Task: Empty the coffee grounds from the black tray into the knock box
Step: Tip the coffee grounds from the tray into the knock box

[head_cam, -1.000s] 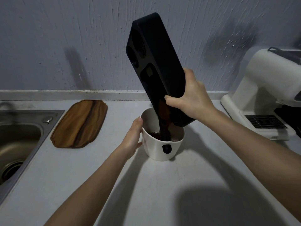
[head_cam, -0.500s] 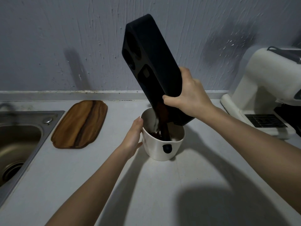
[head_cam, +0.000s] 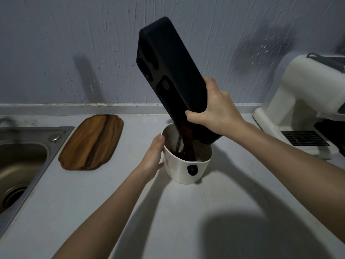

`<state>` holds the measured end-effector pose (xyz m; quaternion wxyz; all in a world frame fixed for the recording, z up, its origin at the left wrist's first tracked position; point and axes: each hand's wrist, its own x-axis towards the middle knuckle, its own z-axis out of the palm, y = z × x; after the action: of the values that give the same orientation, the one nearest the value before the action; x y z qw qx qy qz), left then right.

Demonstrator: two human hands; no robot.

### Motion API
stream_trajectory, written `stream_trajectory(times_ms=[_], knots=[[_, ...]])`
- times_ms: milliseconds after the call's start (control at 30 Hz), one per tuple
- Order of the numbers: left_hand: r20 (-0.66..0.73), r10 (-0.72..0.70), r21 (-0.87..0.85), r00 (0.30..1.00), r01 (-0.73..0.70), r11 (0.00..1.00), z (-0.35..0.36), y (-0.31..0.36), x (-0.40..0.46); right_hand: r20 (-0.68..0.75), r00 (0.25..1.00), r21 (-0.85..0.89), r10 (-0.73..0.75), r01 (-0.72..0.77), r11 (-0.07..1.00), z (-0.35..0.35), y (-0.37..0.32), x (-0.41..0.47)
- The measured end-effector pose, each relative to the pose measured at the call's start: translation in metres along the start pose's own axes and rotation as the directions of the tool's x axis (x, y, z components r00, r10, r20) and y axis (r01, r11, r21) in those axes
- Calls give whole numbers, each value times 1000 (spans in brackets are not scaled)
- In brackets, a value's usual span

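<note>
The black tray (head_cam: 171,71) is tipped steeply, its upper end high against the wall and its lower corner over the white knock box (head_cam: 179,171). My right hand (head_cam: 216,107) grips the tray near its lower end. Dark brown coffee grounds (head_cam: 186,144) stream from the tray's low corner into the knock box. My left hand (head_cam: 153,159) is wrapped around the knock box's left side. A black knob (head_cam: 192,169) shows on the box's front.
A wooden board (head_cam: 91,143) lies on the grey counter left of the knock box. A steel sink (head_cam: 20,157) sits at the far left. A white coffee machine (head_cam: 306,101) with a drip grille stands at the right against the wall.
The tray's upper end has swung slightly left and the tray stands a little steeper. Grounds keep falling into the knock box. My left hand stays on the box.
</note>
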<state>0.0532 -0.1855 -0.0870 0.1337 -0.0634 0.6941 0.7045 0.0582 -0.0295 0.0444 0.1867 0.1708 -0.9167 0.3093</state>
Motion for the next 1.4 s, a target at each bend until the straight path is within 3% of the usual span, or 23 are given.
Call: stream_trajectory(times_ms=[1400], knots=[[34,16,-26,999,-15,1000,-3,-1,0,42,990,-35,-138,140,990,1,-2,-5]])
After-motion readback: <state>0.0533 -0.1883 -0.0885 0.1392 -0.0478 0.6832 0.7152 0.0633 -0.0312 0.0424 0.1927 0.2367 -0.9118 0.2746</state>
